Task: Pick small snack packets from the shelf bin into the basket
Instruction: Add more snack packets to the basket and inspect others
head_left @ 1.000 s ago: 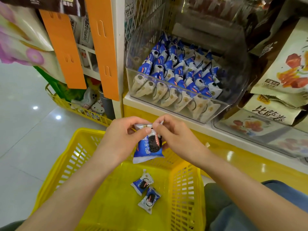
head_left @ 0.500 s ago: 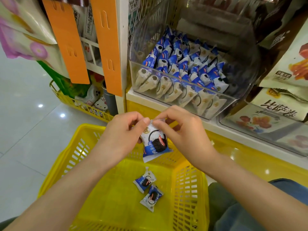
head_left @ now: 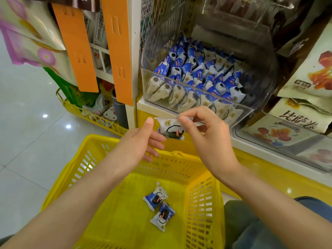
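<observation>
right hand (head_left: 206,135) pinches top seal of small blue-white foil snack packet (head_left: 170,129), long axis hanging roughly 12–6 | left hand (head_left: 138,142) open, at packet's 9 | yellow plastic mesh basket (head_left: 201,200) at 6: likely straight drop

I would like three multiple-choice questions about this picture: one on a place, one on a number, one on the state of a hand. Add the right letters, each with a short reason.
1. Where is the held packet?
A. on the basket's bottom
B. in the air above the yellow basket's far rim
C. on the white floor tiles

2. How many packets lie in the basket?
A. two
B. four
C. none

3. What does the right hand do?
A. hangs empty
B. grips the basket rim
C. pinches the held packet's top edge

1 B: it shows above the rim, resting on nothing.
2 A: two packets lie on its bottom.
3 C: thumb and finger close on the top seal.
</observation>
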Tool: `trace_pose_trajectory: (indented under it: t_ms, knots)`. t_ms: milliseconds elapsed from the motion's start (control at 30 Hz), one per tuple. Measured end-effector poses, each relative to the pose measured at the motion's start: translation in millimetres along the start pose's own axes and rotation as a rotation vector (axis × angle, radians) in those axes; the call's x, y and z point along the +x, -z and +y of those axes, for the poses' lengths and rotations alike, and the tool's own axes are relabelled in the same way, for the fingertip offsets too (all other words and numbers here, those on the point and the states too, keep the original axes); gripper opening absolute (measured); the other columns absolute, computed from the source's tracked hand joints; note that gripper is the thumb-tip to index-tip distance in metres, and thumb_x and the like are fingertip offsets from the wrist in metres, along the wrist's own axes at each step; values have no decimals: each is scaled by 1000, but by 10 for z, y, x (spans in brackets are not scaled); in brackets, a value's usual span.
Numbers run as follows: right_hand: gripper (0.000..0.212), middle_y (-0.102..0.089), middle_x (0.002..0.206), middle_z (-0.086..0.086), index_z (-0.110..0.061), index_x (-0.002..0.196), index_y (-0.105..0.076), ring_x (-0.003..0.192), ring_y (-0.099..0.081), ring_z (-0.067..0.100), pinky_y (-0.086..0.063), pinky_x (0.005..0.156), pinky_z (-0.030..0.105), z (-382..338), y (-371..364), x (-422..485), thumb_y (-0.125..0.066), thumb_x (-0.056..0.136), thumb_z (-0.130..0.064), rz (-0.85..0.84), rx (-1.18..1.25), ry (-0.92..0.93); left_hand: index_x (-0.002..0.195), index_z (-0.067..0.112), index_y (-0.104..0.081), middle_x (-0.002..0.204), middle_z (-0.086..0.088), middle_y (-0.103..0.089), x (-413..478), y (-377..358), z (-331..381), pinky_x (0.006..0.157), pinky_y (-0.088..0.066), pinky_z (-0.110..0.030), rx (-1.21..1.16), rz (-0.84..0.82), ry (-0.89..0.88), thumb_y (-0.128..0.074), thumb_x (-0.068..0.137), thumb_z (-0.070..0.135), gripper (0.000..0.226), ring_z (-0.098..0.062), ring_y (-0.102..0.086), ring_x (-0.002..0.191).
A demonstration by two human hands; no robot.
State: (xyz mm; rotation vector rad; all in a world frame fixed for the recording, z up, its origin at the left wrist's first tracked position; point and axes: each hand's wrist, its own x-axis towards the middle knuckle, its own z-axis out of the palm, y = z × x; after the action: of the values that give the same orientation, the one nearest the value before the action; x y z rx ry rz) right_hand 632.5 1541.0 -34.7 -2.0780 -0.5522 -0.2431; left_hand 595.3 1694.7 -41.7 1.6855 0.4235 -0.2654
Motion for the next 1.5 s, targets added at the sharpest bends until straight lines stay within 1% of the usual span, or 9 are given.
trace_pose_trajectory:
  t_ms: [167, 267, 333, 500, 633, 867, 1133, 1400, 1500]
  knots:
    - [16, -64, 97, 2, -11, 91, -70, 94, -54, 10, -43, 82, 18, -1, 15, -33, -58, 88, -21, -148, -137, 322, 92, 19, -69, 82, -1, -74, 5, 49, 50, 59, -48, -27, -368, -79, 119, -30, 88, 60, 57, -15, -69, 69]
    - [22, -65, 102, 5, -9, 95, -70, 96, -52, 13, -43, 82, 21, 24, 15, -43, -55, 88, -23, -244, -252, 466, 93, 19, -70, 85, 0, -74, -28, 47, 59, 60, -48, -26, -434, -11, 46, -48, 87, 48, 36, -11, -67, 71]
    - [23, -63, 102, 2, -11, 99, -68, 95, -54, 9, -45, 82, 21, 12, -6, -66, -53, 90, -26, -264, -174, 385, 85, 18, -70, 76, 4, -72, -22, 18, 42, 62, -49, -26, -320, 119, -29, -56, 87, 35, 22, -8, -65, 70]
    - [23, -55, 103, -15, -27, 112, -45, 92, -55, -2, -49, 78, 16, 7, -54, -13, -47, 92, -37, -164, 166, -250, 90, 22, -67, 77, 10, -73, -2, -28, 8, 66, -52, -22, -143, 137, -129, -53, 90, 30, 16, -2, -66, 68]
    - [16, -65, 86, -3, -14, 100, -59, 73, -63, 1, -56, 64, 20, 21, -65, 48, -45, 96, -21, -255, 496, -489, 87, 24, -63, 73, 10, -71, 10, -78, -26, 54, -46, -11, -96, 73, -184, -53, 90, 20, 11, 4, -62, 62]
    - [5, -65, 80, -1, -13, 89, -54, 60, -63, 1, -54, 52, 20, 24, -72, 22, -59, 88, -13, -200, 522, -487, 105, 29, -45, 105, 12, -54, -17, -72, -150, 74, -43, -21, 423, 284, -528, -56, 79, 37, 29, -7, -52, 96]
    - [12, -66, 90, -6, -32, 82, -51, 75, -67, 13, -55, 55, 22, 34, -89, -22, -62, 85, -26, -212, 299, -298, 101, 28, -44, 98, 14, -53, 0, -71, -175, 70, -46, -16, 434, 242, -542, -57, 82, 41, 26, 2, -52, 88]
    - [13, -62, 80, -7, -24, 91, -56, 76, -60, 5, -53, 60, 23, 15, -65, -68, -59, 84, -34, -183, 172, -166, 91, 30, -45, 88, 12, -59, -69, -93, -135, 63, -48, -14, 342, 162, -485, -44, 79, 49, 22, 3, -57, 78]
    - [6, -58, 87, -11, -29, 89, -57, 82, -56, -2, -45, 60, 13, -9, -70, -76, -60, 86, -32, -180, 122, -99, 83, 27, -45, 80, 3, -63, -82, -120, -107, 69, -55, -36, 223, 118, -433, -48, 89, 34, 10, -9, -61, 73]
